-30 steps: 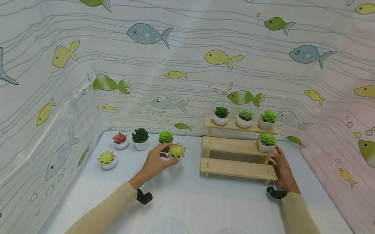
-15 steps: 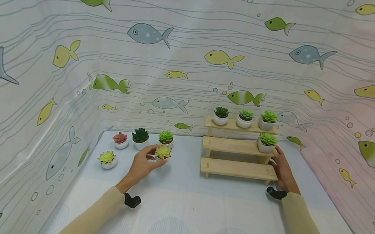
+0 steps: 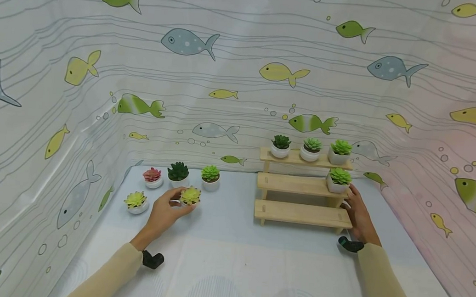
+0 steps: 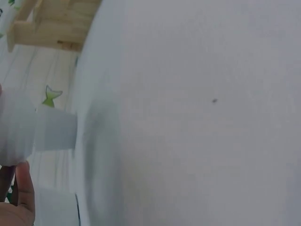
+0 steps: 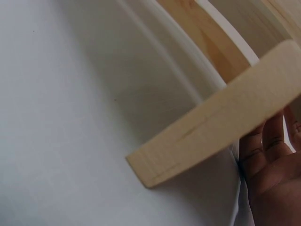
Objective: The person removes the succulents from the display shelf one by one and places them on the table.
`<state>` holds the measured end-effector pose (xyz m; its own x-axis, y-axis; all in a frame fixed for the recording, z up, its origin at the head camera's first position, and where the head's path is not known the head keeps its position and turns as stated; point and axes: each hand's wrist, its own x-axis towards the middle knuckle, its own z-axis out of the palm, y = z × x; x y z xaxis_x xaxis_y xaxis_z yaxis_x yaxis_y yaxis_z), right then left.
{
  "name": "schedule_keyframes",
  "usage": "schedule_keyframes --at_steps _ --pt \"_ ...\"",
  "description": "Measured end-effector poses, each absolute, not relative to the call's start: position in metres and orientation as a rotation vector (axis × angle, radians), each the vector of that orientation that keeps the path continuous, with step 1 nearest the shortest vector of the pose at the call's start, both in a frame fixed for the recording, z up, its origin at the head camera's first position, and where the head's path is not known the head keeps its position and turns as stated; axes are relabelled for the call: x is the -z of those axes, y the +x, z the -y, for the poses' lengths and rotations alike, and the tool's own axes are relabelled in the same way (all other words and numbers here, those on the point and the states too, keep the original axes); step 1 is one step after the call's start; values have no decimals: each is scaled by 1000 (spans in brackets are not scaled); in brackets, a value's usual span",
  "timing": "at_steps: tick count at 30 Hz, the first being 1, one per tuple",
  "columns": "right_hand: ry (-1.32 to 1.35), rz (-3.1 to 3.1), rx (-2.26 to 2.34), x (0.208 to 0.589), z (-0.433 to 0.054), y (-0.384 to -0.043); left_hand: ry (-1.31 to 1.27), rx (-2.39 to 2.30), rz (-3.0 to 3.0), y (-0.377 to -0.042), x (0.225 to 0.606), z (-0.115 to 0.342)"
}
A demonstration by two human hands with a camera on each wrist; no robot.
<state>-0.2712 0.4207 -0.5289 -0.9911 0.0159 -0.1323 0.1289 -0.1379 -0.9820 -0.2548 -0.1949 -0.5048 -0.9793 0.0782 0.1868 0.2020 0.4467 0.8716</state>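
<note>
Thumb and fingers of the left hand, left of centre in the head view, pinch a yellow-green succulent in a small white pot. Behind it stand a red-pink succulent in a round white pot, a dark green succulent in a white pot and a bright green succulent in a tapered white pot; another yellow-green succulent in a white pot sits farther left. Right of centre is a pale wooden three-tier stand, its top shelf bearing three potted green succulents, its middle shelf a bright green succulent in a square white pot at the right end. The right hand touches the stand's right side.

In the left wrist view, the pinched pot is at the left edge, its base apart from the white cloth.

In the right wrist view, the right fingers, lower right, are partly hidden behind the wood; I cannot tell whether they grip it.
</note>
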Motion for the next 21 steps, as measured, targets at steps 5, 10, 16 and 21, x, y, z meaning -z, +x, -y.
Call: schedule_keyframes --at_steps 5,10,16,21 --pt "171 -2015 2308 527 -419 -270 -186 1575 2588 -253 507 205" --pt "166 -2014 2302 527 -419 -269 -68 1562 2642 -251 510 215" --pt "151 -2011 2303 530 -421 -271 -16 1531 2668 -250 513 225" --pt "150 -2009 2312 531 -422 -273 9 1520 2661 -249 513 231"
